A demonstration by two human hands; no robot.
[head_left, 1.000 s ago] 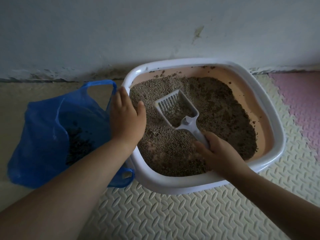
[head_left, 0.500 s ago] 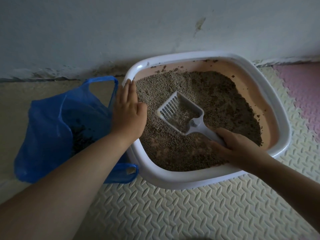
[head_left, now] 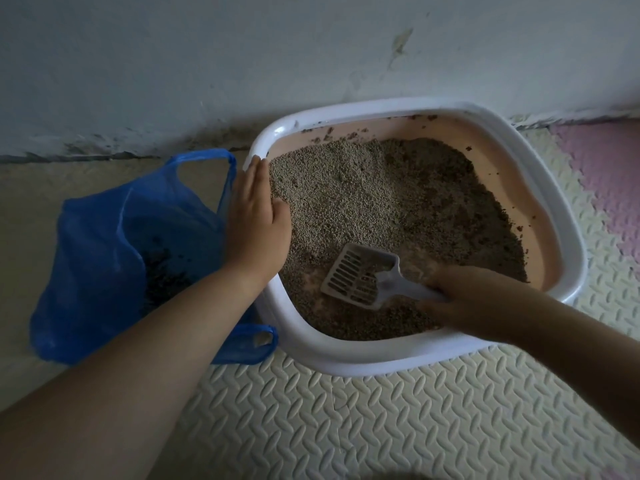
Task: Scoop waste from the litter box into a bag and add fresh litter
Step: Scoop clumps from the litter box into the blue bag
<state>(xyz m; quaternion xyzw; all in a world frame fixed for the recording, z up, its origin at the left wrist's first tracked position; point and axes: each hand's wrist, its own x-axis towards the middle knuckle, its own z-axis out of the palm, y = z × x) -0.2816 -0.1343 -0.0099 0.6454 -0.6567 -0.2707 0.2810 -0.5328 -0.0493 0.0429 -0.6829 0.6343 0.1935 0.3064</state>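
A white-rimmed litter box (head_left: 561, 209) with a pink inside holds brown-grey litter (head_left: 398, 202). My right hand (head_left: 471, 296) grips the handle of a white slotted scoop (head_left: 360, 275), whose head lies low in the near part of the litter, where the pink floor shows through. My left hand (head_left: 256, 220) rests flat on the box's left rim, fingers together and pointing away from me. Left of the box a blue plastic bag (head_left: 104, 254) stands open with dark waste inside.
A stained white wall (head_left: 311, 57) runs close behind the box. The box stands on a cream embossed foam mat (head_left: 415, 417); a pink mat tile (head_left: 609, 188) lies at the right. Bare floor (head_left: 31, 195) lies under the bag.
My right hand has drawn the scoop back from the middle of the litter to the near side. The left hand has flattened on the rim. The view has shifted slightly.
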